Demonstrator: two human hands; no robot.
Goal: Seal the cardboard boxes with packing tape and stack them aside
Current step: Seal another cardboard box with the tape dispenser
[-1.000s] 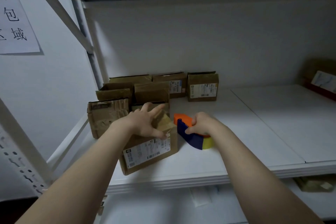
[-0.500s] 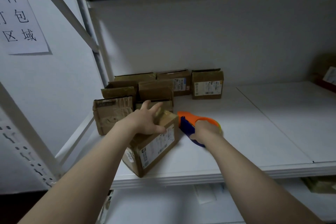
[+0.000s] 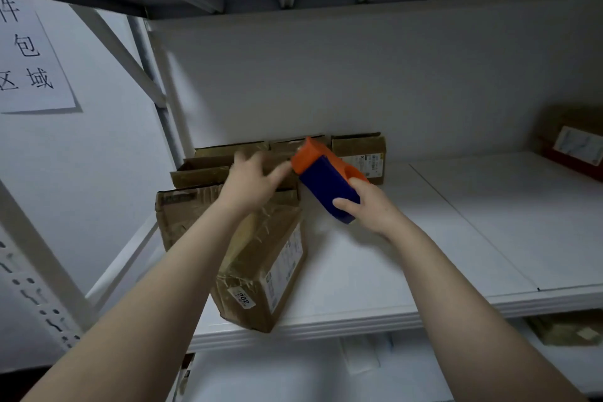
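A brown cardboard box (image 3: 264, 268) with a shipping label lies near the front edge of the white shelf (image 3: 375, 271), one corner over the edge. My right hand (image 3: 368, 206) grips an orange and blue tape dispenser (image 3: 326, 176), lifted above the shelf with its orange end pointing up and left. My left hand (image 3: 253, 178) hovers above the box's far end with fingers spread, reaching toward the dispenser's orange end. Whether it touches tape is not clear.
Several more cardboard boxes (image 3: 208, 173) stand packed at the back left of the shelf, one (image 3: 359, 150) against the rear wall. Another box (image 3: 574, 147) sits at the far right. A paper sign (image 3: 29, 55) hangs on the left wall. Shelf uprights (image 3: 32, 271) stand left.
My right hand has lifted the dispenser off the shelf and tilted it up. My left hand has left the box top and risen toward the dispenser. The box has turned end-on.
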